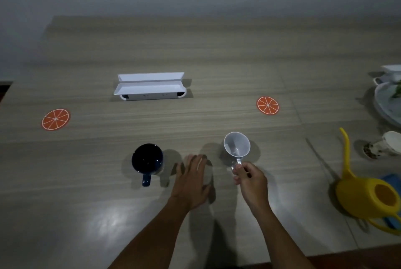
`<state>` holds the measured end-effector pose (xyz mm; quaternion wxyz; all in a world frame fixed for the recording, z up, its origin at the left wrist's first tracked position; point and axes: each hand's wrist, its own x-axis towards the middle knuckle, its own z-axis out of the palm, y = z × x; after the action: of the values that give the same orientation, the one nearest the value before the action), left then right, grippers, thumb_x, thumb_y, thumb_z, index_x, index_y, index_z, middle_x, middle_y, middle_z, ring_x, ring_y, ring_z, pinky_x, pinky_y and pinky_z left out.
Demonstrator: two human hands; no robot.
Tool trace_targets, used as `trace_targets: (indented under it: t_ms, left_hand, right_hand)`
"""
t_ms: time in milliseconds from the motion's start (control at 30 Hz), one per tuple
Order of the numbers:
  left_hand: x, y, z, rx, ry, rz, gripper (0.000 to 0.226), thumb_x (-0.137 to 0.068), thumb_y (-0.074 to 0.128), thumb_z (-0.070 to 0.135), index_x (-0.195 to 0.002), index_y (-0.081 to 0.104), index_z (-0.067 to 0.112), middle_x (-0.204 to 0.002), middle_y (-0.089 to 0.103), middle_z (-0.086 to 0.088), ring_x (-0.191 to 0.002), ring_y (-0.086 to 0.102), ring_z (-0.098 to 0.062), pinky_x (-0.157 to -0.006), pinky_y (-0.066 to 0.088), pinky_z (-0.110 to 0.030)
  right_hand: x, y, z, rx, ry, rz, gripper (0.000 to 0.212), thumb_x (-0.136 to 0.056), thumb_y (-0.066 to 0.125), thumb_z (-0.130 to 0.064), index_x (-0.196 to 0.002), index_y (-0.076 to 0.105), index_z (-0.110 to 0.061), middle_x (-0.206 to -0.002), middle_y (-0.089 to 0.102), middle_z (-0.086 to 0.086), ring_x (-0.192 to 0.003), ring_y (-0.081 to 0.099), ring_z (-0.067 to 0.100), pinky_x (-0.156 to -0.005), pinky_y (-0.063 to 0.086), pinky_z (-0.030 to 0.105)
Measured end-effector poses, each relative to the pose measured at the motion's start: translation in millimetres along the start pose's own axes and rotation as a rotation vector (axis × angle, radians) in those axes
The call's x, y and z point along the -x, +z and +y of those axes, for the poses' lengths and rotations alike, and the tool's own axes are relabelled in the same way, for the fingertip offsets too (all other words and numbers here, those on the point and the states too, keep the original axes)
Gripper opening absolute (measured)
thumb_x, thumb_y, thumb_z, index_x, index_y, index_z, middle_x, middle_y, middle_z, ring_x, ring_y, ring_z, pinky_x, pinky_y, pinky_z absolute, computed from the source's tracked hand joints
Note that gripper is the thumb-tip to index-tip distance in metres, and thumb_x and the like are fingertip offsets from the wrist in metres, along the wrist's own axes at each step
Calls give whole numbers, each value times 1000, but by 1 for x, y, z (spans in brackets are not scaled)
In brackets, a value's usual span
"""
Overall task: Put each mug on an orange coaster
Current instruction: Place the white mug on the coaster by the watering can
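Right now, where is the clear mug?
The clear mug is right of centre in the head view, held by its handle in the right hand, right of the dark mug.

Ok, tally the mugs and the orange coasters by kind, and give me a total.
Mugs: 2, the dark blue mug and the clear mug, held by its handle in the right hand.
Orange coasters: 2, the left coaster and the right coaster, both bare.
Total: 4.

No readable text, labels or nos. on anything
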<state>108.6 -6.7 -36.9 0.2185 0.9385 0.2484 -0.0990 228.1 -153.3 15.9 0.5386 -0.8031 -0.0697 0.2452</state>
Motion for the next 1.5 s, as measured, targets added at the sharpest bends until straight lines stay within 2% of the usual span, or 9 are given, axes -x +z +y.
trace_targets:
  t_ms: [167,267,367,500,567,633,933,1233,1500]
  left_hand:
    - [-69,3,28,15,-5,83,90,-88,46,64,-159,11,22,-170,12,0,-158,1,-28,-122,9,-65]
    - [-102,12,46,21,-37,98,88,-90,35,71,-160,6,27,-172,3,3,-159,-5,-27,-122,2,-67]
    - [-108,28,50,-48,-68,167,84,-92,25,73,-161,9,28,-173,3,5,-159,-3,-23,-121,0,-68]
    - [-112,35,48,-44,-64,212,83,-92,24,75,-160,13,29,-172,11,5,-159,4,-22,-121,6,-68]
    - [-114,37,48,-51,-62,220,83,-92,22,76,-161,13,29,-172,11,5,-159,5,-22,-122,7,-67]
    - [-114,39,48,-54,-66,214,82,-93,24,75,-161,14,29,-172,13,5,-159,7,-22,-122,8,-67]
    - [-116,43,45,-53,-73,204,82,-93,27,76,-161,15,31,-172,12,7,-159,6,-20,-122,7,-66]
    - [-116,42,45,-43,-77,197,82,-93,29,75,-160,17,31,-171,14,7,-159,7,-19,-122,8,-67]
    - [-116,41,45,-20,-78,198,82,-92,34,74,-160,18,32,-171,14,8,-159,7,-18,-122,8,-66]
  right_hand:
    - [-48,-33,2,11,-27,57,21,-99,63,-21,-79,72,-19,-78,72,10,-61,62,7,-63,53,30]
    - [-83,-45,1,-7,-38,105,22,-99,62,-23,-80,71,-20,-79,71,10,-60,61,8,-60,51,29]
    - [-113,-53,1,-48,-25,181,22,-97,62,-22,-77,71,-21,-77,71,11,-60,59,11,-60,50,31]
    - [-149,-60,-2,-103,-21,236,20,-93,61,-27,-75,70,-23,-69,71,-3,-59,58,8,-60,49,29]
    - [-167,-64,-5,-132,-35,258,20,-90,60,-30,-79,71,-18,-71,72,2,-58,56,8,-60,48,30]
    - [-186,-68,-7,-142,-49,270,21,-90,59,-29,-80,71,-16,-73,72,7,-57,56,8,-61,47,31]
    - [-244,-72,-16,-166,-35,304,24,-84,58,-33,-64,66,-24,-62,64,-4,-55,52,13,-61,42,37]
    - [-262,-70,-12,-26,-35,309,27,-83,54,-42,-69,63,-21,-71,68,1,-69,59,21,-74,56,55]
    - [-267,-72,-15,28,-32,349,22,-84,56,-40,-72,66,-24,-74,72,4,-76,69,34,-76,57,51]
